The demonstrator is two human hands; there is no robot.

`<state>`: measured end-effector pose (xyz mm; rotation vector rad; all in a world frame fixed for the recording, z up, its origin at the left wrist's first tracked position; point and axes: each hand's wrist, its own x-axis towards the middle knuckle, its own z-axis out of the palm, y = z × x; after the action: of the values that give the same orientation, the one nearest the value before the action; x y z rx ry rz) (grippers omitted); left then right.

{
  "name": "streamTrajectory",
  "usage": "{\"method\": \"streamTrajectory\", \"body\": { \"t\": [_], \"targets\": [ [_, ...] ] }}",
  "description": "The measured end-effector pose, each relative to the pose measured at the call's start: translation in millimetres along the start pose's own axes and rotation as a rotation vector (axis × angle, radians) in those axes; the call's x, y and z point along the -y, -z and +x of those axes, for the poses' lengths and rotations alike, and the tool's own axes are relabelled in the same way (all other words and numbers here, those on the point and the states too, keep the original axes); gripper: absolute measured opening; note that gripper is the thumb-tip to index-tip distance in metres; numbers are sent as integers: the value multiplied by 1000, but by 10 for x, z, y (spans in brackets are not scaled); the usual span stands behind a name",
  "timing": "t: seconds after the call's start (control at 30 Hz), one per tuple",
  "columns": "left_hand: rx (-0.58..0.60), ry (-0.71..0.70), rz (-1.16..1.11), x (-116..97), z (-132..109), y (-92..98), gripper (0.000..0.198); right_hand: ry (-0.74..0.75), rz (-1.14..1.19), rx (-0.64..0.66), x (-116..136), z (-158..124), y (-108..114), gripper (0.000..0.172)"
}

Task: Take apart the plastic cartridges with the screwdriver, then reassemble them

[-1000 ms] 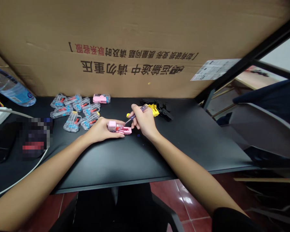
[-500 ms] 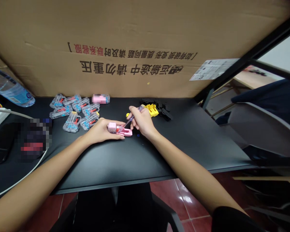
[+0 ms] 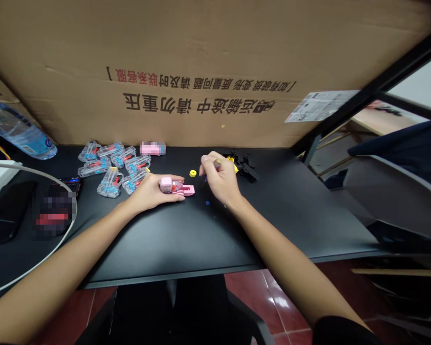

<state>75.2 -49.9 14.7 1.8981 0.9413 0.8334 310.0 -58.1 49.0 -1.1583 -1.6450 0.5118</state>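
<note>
My left hand [image 3: 150, 192] is closed around a small pink and clear plastic toy [image 3: 187, 190], which has an orange-red part inside and its pink end pointing right. My right hand [image 3: 221, 179] grips a screwdriver [image 3: 217, 164]; only the handle's butt end shows, and the fingers hide most of the rest. It is held to the right of the toy, apart from it. Between the hands lies a yellow ring-shaped piece [image 3: 193, 173]. A small blue disc [image 3: 207, 203] is on the table nearer to me. Yellow plastic parts [image 3: 235, 167] are partly hidden behind my right hand.
Several clear pistol-shaped toys [image 3: 109, 183] lie left of my hands, beside a blurred pink item [image 3: 153, 148]. Black plastic parts [image 3: 247, 168] lie at the back right. A cardboard panel [image 3: 208, 57] rises behind the table. A bottle [image 3: 25, 132], a white cable [image 3: 73, 211] and phone [image 3: 7, 215] are left.
My right hand has moved right with the screwdriver, whose shaft has left the pink toy. The yellow ring now shows fully. My left hand still holds the toy.
</note>
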Motion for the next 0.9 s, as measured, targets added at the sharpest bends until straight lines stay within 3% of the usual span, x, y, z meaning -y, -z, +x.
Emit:
{"method": "streamTrajectory", "body": {
  "t": [0.13, 0.23, 0.63, 0.9],
  "targets": [
    [-7, -24, -10, 17, 7, 6, 59, 174, -118, 335, -72, -12, 9, 36],
    [24, -43, 8, 24, 9, 10, 56, 229, -144, 474, -106, -16, 22, 20],
    [4, -36, 78, 57, 3, 19, 76, 213, -187, 577, -216, 26, 61, 19],
    [13, -46, 96, 47, 6, 25, 73, 240, -147, 555, -219, 6, 24, 18]
  ]
}}
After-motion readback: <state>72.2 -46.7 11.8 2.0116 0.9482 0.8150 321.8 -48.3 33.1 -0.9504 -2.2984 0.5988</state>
